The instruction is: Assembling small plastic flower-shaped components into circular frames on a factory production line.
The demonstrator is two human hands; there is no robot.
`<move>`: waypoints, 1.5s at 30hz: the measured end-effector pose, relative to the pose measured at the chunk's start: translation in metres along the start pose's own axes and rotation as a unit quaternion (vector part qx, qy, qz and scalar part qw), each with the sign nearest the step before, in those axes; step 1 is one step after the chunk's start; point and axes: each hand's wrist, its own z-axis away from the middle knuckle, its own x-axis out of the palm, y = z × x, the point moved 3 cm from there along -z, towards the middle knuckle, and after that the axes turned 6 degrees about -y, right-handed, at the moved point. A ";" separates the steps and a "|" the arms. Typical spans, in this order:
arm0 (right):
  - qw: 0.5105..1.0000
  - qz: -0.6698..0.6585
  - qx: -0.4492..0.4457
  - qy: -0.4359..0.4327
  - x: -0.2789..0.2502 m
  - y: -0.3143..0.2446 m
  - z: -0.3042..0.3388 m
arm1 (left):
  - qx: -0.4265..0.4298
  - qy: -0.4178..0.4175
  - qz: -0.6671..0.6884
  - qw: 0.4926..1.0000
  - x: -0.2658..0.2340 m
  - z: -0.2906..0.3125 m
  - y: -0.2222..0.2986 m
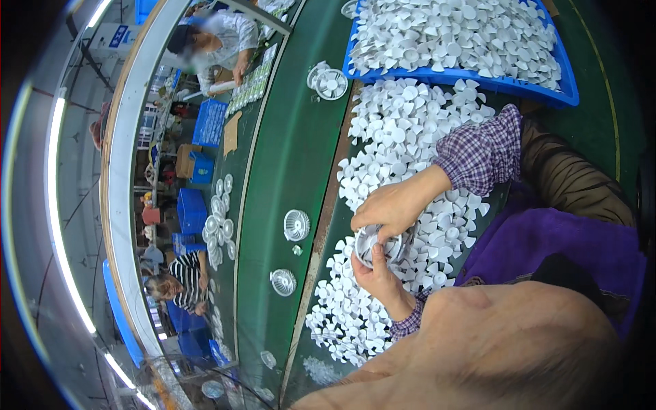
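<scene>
A white round fan grille (367,247) with ribbed sides is held between both my hands, over a heap of small white fan blades (389,130). My left hand (383,277) grips it from below, with the thumb on the rim. My right hand (396,205) reaches over its top from a checked sleeve, fingers curled round the edge and thumb bent down at the opening. What lies inside the grille is mostly covered by my fingers. The loose blades spread around and under both hands.
A blue crate (570,75) piled with white blades stands at the upper right. Beside the heap runs a green conveyor belt (273,184) carrying white grilles (296,225). Across it, two people work near stacked white round parts (217,222) and blue bins (192,210).
</scene>
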 end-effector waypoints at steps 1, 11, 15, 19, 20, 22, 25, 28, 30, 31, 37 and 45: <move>1.000 -0.008 0.010 -0.012 -0.001 0.002 -0.001 | 0.001 0.006 -0.003 1.000 0.002 0.000 -0.001; 0.999 -0.051 0.009 0.009 -0.008 0.009 -0.027 | -0.021 0.019 0.015 0.999 -0.016 -0.008 -0.006; 0.969 -0.201 0.127 0.070 -0.053 0.088 -0.079 | 0.000 0.106 0.109 0.988 -0.015 -0.009 0.006; 0.943 -0.055 0.277 0.178 -0.102 0.162 -0.095 | -0.025 0.085 0.152 0.984 -0.037 -0.003 -0.002; 0.949 0.084 0.241 0.187 -0.102 0.167 -0.099 | -0.025 0.082 0.155 0.984 -0.038 -0.001 -0.006; 0.939 0.222 0.204 0.163 -0.092 0.154 -0.115 | -0.022 0.067 0.184 0.980 -0.038 0.004 -0.015; 0.956 0.254 0.118 0.089 -0.053 0.132 -0.151 | -0.039 0.061 0.221 0.973 -0.026 0.006 -0.030; 0.941 0.337 -0.014 0.022 -0.016 0.100 -0.181 | -0.045 0.042 0.247 0.967 -0.025 0.006 -0.037; 0.918 0.397 -0.003 -0.008 0.005 0.110 -0.193 | -0.037 0.029 0.253 0.966 -0.028 0.007 -0.039; 0.896 0.441 0.030 -0.050 0.010 0.114 -0.200 | -0.040 0.020 0.255 0.966 -0.026 0.006 -0.036; 0.930 0.364 -0.044 0.022 0.013 0.056 -0.184 | -0.025 0.046 0.256 0.965 -0.035 0.005 -0.035; 0.897 0.407 -0.157 -0.064 0.085 -0.058 -0.075 | 0.007 0.049 0.295 0.954 -0.051 -0.001 -0.068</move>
